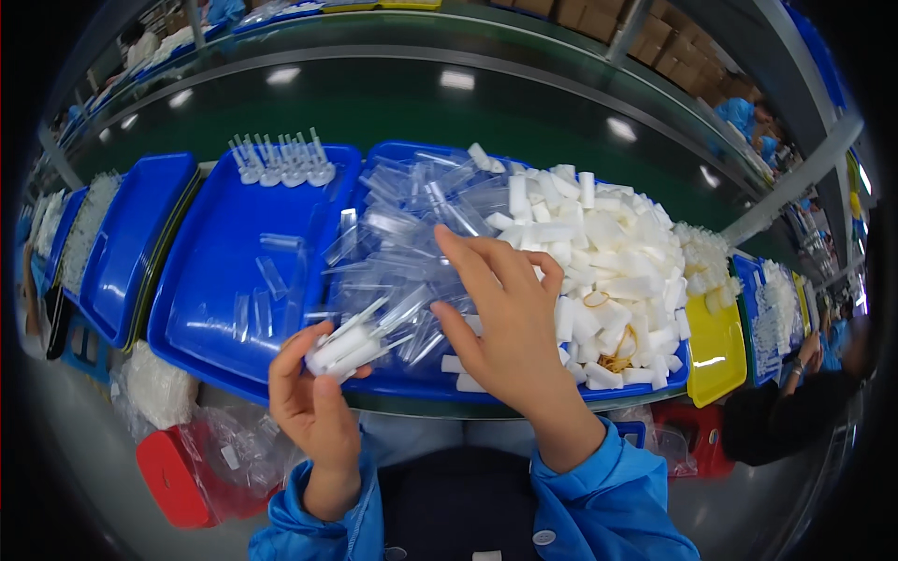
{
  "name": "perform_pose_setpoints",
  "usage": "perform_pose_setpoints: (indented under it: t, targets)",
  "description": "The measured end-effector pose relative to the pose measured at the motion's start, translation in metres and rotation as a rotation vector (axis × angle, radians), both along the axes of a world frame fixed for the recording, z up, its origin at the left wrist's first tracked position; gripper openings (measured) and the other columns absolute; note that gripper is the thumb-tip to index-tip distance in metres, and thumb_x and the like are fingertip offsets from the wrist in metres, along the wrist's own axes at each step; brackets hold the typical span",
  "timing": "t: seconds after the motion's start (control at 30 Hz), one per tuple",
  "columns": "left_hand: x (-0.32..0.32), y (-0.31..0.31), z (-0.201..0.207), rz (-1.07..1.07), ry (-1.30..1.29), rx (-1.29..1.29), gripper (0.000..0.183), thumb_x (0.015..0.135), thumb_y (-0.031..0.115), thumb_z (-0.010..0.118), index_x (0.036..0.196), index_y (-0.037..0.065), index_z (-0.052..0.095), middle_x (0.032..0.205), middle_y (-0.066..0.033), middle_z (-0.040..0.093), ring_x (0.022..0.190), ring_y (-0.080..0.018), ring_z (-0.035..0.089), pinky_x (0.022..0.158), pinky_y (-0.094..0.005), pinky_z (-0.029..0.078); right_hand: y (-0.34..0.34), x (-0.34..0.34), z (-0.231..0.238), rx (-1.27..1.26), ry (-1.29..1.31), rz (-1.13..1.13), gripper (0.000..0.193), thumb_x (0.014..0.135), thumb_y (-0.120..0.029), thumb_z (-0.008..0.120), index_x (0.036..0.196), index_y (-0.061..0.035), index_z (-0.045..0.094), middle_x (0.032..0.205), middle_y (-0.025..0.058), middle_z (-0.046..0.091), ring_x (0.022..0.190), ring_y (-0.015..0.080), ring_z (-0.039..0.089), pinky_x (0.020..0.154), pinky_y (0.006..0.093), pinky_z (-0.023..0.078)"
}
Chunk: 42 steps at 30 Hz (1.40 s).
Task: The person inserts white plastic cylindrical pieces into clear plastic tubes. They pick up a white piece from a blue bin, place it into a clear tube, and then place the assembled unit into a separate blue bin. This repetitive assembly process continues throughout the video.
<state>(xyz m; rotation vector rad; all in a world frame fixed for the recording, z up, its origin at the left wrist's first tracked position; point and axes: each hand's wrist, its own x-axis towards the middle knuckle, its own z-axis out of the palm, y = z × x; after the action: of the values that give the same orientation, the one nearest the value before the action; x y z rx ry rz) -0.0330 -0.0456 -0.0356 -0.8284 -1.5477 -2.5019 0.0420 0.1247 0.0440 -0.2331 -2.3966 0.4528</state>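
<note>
My left hand (313,421) is closed around a small bundle of white cylinders (343,350), with thin clear stems sticking out of it toward the right. Over a heap of clear plastic tubes (393,248), my right hand (510,313) has its fingers apart and nothing visible between them. The tubes share a blue tray (412,374) with a large pile of white foam-like cylinders (608,262) on the right. Yellowish rubber bands (617,353) lie on that pile.
At the left, another blue tray (201,280) holds a few loose tubes and, at its far edge, upright clear-stemmed pieces (281,166). A yellow tray (716,360) stands right. Beyond runs a green conveyor belt (374,103). Red stools (173,477) and plastic bags are below; other people work nearby.
</note>
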Motion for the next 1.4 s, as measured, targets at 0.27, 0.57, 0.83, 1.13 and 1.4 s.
perform_pose_setpoints:
  t: [0.27, 0.57, 0.83, 1.13, 1.4]
  targets:
    - [0.011, 0.005, 0.005, -0.029, -0.101, 0.005, 0.050, 0.090, 0.021, 0.061, 0.127, -0.008, 0.046, 0.120, -0.0208, 0.054, 0.099, -0.0282, 0.063, 0.071, -0.0320, 0.058, 0.060, 0.080, -0.001, 0.041, -0.159, -0.264, 0.035, 0.077, -0.009, 0.065, 0.111, -0.0081, 0.064, 0.099, 0.0071, 0.063, 0.097, 0.0233, 0.056, 0.087, 0.0379, 0.030]
    - [0.030, 0.021, 0.008, -0.272, -0.029, -0.052, 0.049, 0.083, 0.000, 0.066, 0.127, -0.007, 0.045, 0.125, -0.0183, 0.047, 0.113, -0.0237, 0.053, 0.096, -0.0342, 0.046, 0.050, 0.073, -0.019, -0.090, -0.234, -0.181, 0.036, 0.076, -0.012, 0.071, 0.111, -0.0083, 0.063, 0.095, 0.0069, 0.060, 0.084, 0.0239, 0.055, 0.077, 0.0388, 0.032]
    - [0.033, 0.028, 0.007, -0.220, 0.072, -0.137, 0.047, 0.076, -0.004, 0.073, 0.119, -0.008, 0.054, 0.125, -0.0217, 0.049, 0.108, -0.0247, 0.060, 0.086, -0.0316, 0.055, 0.053, 0.087, -0.013, -0.326, 0.087, -0.067, 0.032, 0.072, 0.007, 0.070, 0.103, 0.0002, 0.064, 0.104, 0.0104, 0.057, 0.082, 0.0204, 0.063, 0.067, 0.0289, 0.048]
    - [0.036, 0.031, 0.004, -0.331, 0.133, -0.172, 0.042, 0.075, -0.007, 0.072, 0.115, -0.008, 0.058, 0.125, -0.0250, 0.050, 0.108, -0.0272, 0.060, 0.087, -0.0334, 0.056, 0.034, 0.093, -0.021, -1.039, 0.320, 0.170, 0.021, 0.077, 0.014, 0.064, 0.097, 0.0071, 0.064, 0.113, 0.0163, 0.055, 0.094, 0.0223, 0.065, 0.080, 0.0283, 0.055]
    - [0.038, 0.032, 0.011, -0.367, 0.035, -0.172, 0.047, 0.076, -0.007, 0.071, 0.120, -0.010, 0.054, 0.125, -0.0229, 0.049, 0.111, -0.0288, 0.059, 0.089, -0.0347, 0.055, 0.030, 0.099, -0.016, -0.876, 0.199, 0.145, 0.013, 0.079, 0.011, 0.066, 0.091, 0.0077, 0.067, 0.099, 0.0180, 0.064, 0.083, 0.0180, 0.065, 0.069, 0.0249, 0.054]
